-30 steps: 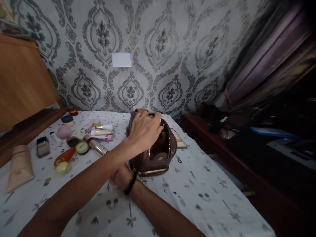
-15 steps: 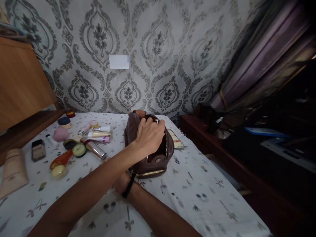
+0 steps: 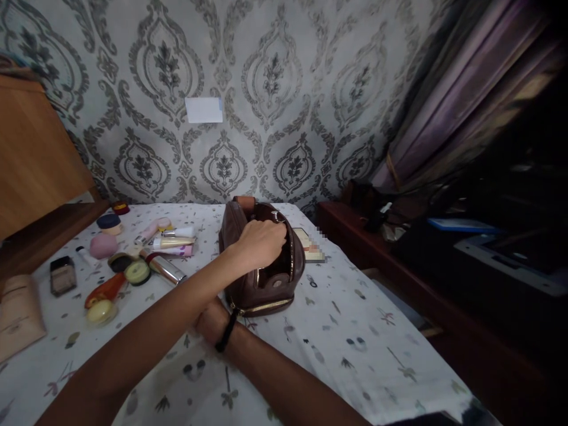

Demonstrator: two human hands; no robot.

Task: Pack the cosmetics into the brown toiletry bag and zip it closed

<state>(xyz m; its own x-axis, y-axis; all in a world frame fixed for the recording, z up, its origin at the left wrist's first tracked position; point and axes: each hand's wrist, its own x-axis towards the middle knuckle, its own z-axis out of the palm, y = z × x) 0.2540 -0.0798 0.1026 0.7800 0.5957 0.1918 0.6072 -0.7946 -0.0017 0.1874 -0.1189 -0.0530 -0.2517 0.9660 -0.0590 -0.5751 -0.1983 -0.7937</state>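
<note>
A brown bag (image 3: 235, 236) stands unzipped on the patterned white cloth. My left hand (image 3: 261, 244) is at its opening, with the fingers curled down and their tips hidden inside; what they hold, if anything, cannot be seen. Just above the knuckles a small silvery piece (image 3: 276, 215) shows at the bag's opening. My right hand (image 3: 213, 322), with a black band at the wrist, lies under my left forearm at the bag's near left corner, its fingers hidden. A silver tube (image 3: 166, 269) lies left of the bag.
Cosmetics lie spread at the left, including a pink sponge (image 3: 103, 245), a dark-capped square bottle (image 3: 63, 275), a yellow-lidded jar (image 3: 101, 312) and a beige tube (image 3: 20, 316). A partly blurred flat item (image 3: 310, 245) lies right of the bag. A wooden cabinet (image 3: 39, 154) stands back left.
My left hand has turned and drawn slightly down and left from the silvery piece, its fingers curled more closely. The whole view has shifted a little.
</note>
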